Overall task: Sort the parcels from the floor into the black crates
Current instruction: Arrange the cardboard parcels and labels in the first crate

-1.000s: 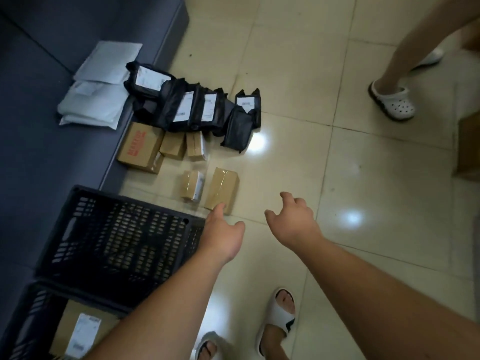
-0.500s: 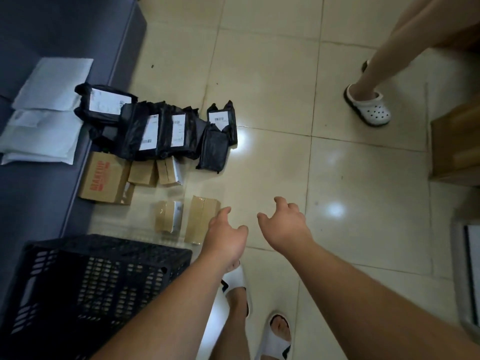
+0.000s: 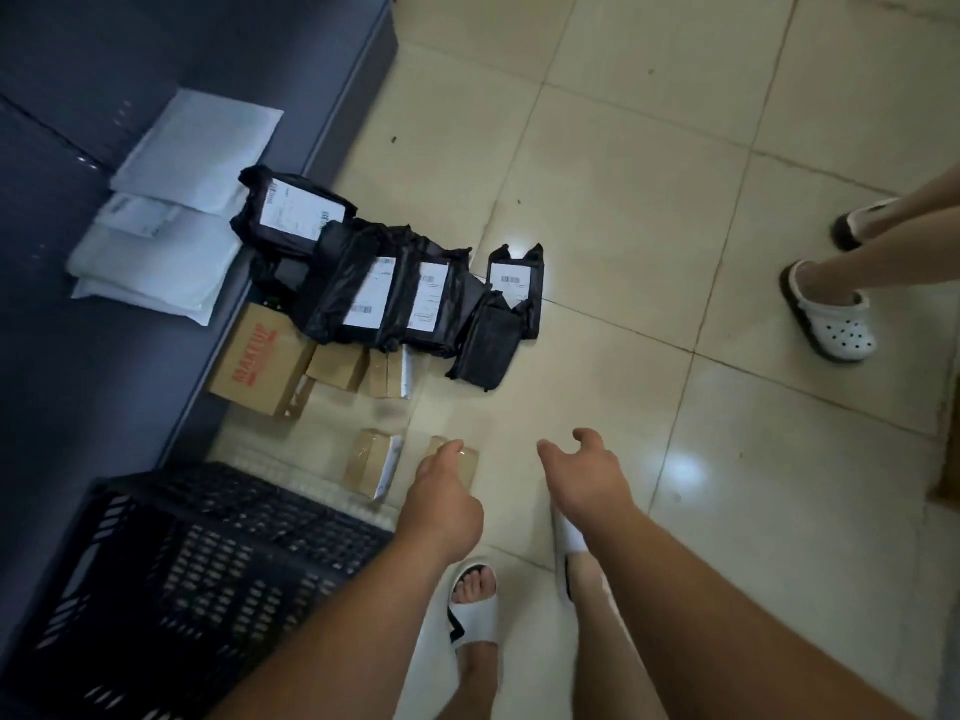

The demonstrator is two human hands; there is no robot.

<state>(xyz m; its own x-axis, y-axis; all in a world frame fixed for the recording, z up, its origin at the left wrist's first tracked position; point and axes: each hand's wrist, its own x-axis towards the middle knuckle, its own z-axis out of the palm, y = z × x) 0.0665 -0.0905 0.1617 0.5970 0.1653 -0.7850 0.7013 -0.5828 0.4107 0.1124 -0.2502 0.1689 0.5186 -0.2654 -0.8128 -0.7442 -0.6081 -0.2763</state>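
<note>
Several black plastic parcels (image 3: 384, 298) with white labels lie in a row on the tiled floor. In front of them sit brown cardboard boxes: a large one with red print (image 3: 260, 363), two small ones (image 3: 337, 366), and two nearer ones (image 3: 370, 462). My left hand (image 3: 441, 504) hovers over the nearest small box (image 3: 467, 459), fingers loosely curled, holding nothing. My right hand (image 3: 584, 478) is spread open beside it, above bare floor. A black crate (image 3: 171, 574) stands at the lower left.
A dark sofa (image 3: 130, 122) along the left holds several white padded mailers (image 3: 171, 215). Another person's feet in white clogs (image 3: 831, 317) stand at the right. My own feet in white slides (image 3: 472, 615) are below my hands. A brown box edge (image 3: 948, 459) shows at far right.
Both hands have reached forward towards the nearest small boxes as I stepped closer. The second crate with a parcel in it has dropped out of view.
</note>
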